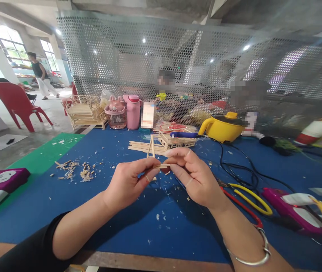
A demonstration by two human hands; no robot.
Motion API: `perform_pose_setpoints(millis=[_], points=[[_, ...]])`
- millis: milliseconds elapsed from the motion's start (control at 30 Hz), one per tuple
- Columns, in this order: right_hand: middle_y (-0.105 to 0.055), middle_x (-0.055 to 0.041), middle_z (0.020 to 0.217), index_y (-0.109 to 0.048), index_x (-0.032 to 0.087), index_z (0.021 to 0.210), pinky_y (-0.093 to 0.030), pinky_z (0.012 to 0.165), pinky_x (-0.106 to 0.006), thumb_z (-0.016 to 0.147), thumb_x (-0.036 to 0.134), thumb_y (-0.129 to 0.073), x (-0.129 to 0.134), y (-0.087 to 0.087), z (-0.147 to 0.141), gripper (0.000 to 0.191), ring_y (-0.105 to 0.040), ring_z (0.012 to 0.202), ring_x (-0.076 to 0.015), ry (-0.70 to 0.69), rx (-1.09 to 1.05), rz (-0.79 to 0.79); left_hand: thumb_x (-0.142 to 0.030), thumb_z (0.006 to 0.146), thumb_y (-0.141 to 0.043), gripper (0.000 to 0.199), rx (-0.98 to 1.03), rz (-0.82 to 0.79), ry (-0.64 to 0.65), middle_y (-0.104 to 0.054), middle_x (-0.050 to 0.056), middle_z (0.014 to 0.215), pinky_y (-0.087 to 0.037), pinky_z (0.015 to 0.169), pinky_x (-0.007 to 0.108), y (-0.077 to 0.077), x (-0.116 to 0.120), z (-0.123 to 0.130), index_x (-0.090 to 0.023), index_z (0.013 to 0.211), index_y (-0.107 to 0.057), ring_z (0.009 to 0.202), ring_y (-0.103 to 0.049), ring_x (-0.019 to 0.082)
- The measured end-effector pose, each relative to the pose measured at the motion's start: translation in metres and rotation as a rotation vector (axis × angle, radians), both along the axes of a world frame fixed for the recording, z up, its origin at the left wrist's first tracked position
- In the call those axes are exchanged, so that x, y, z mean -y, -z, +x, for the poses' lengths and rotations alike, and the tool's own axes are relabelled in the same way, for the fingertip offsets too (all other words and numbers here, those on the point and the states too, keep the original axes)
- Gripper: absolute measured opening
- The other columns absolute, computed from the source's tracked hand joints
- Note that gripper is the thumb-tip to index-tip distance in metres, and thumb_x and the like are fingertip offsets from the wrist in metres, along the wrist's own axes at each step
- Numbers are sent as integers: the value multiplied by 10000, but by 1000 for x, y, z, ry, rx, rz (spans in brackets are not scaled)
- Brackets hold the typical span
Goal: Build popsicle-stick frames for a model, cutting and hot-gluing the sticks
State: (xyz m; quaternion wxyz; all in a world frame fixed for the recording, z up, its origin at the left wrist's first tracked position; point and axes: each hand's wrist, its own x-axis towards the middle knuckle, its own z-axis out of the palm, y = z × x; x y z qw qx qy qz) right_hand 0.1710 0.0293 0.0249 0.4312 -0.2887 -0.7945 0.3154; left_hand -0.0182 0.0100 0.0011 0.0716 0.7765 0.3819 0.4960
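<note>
Both of my hands meet over the blue tabletop (104,211), pinching a small frame of thin wooden sticks (152,146) between them. My left hand (134,181) closes thumb and forefinger on its left end. From the other side my right hand (193,175) pinches the same piece with thumb and fingers. Two sticks rise from it in a narrow, pointed shape; its lower part is partly hidden by my fingers. Just beyond lie loose wooden sticks (141,146) and a small built stick frame (178,141).
Wood scraps (77,170) lie at left. Pliers with red and yellow handles (251,198), black cables (236,166) and a purple power strip (291,211) are at right. Behind stand a yellow pot (223,130), a pink bottle (133,115) and a perforated metal screen (115,56). A person (40,75) walks far left.
</note>
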Motion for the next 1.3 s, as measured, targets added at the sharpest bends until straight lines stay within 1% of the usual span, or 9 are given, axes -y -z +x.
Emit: perform_pose_setpoints(millis=[100, 200, 333, 433, 533, 600, 867, 1000, 1300], points=[[-682, -18, 906, -471, 259, 1114, -515, 787, -309, 914, 231, -455, 0, 1, 0, 202, -655, 819, -148, -49, -87, -95, -236, 863, -550, 148, 0, 23, -21, -715, -15, 758, -487, 578, 155, 0, 0, 0, -201, 951, -664, 586, -609, 76], [-671, -10, 837, -469, 250, 1086, -519, 745, -300, 907, 226, -471, 0, 2, -2, 181, -641, 762, -141, -47, -123, -120, -237, 859, -559, 149, 3, 31, -14, -719, -11, 761, -485, 568, 155, 1, 0, 0, -198, 956, -664, 582, -613, 78], [-638, 8, 772, -462, 246, 1029, -517, 703, -293, 895, 221, -494, 1, 2, -5, 139, -626, 703, -131, -28, -118, -108, -241, 859, -559, 158, 24, 20, 3, -735, 9, 824, -501, 601, 164, 1, 1, 1, -191, 966, -664, 630, -643, 92], [-611, 14, 773, -466, 243, 990, -516, 695, -282, 897, 219, -490, 1, 2, -5, 99, -623, 702, -124, -29, -122, -85, -257, 862, -556, 162, 10, 8, -5, -726, 0, 779, -488, 573, 161, 0, 2, 1, -194, 960, -669, 593, -622, 84], [-597, 7, 794, -463, 239, 1016, -506, 709, -279, 911, 217, -470, 1, 2, -4, 108, -614, 728, -123, -12, -87, -32, -262, 858, -563, 161, -15, 1, -10, -714, -13, 734, -472, 548, 154, -1, 2, 1, -196, 955, -673, 560, -599, 74], [-588, 3, 803, -460, 235, 1030, -498, 711, -281, 917, 214, -458, 0, 3, -2, 114, -605, 734, -123, -3, -46, 5, -257, 854, -568, 159, -12, 3, -9, -724, -7, 770, -484, 569, 153, 0, 2, 1, -196, 958, -672, 594, -623, 80], [-567, 8, 806, -452, 233, 1009, -481, 697, -282, 931, 203, -432, -3, 5, 1, 85, -582, 729, -117, -13, 4, 78, -260, 851, -581, 253, 23, -6, -1, -730, -5, 796, -519, 620, 158, 3, 2, 1, -193, 1091, -626, 627, -658, 82], [-562, 7, 803, -452, 231, 996, -475, 677, -277, 933, 202, -426, -3, 4, 2, 74, -573, 720, -117, -8, 44, 96, -252, 849, -583, 187, 6, -5, 2, -735, -2, 827, -515, 629, 155, 2, 1, 0, -196, 1017, -644, 671, -669, 89], [-575, -4, 826, -438, 226, 1036, -489, 722, -303, 929, 193, -424, -2, 3, 0, 114, -589, 742, -125, -22, 52, 87, -233, 857, -562, 135, -39, 26, -5, -721, -20, 787, -481, 574, 137, 3, 0, -1, -202, 950, -654, 624, -632, 72]])
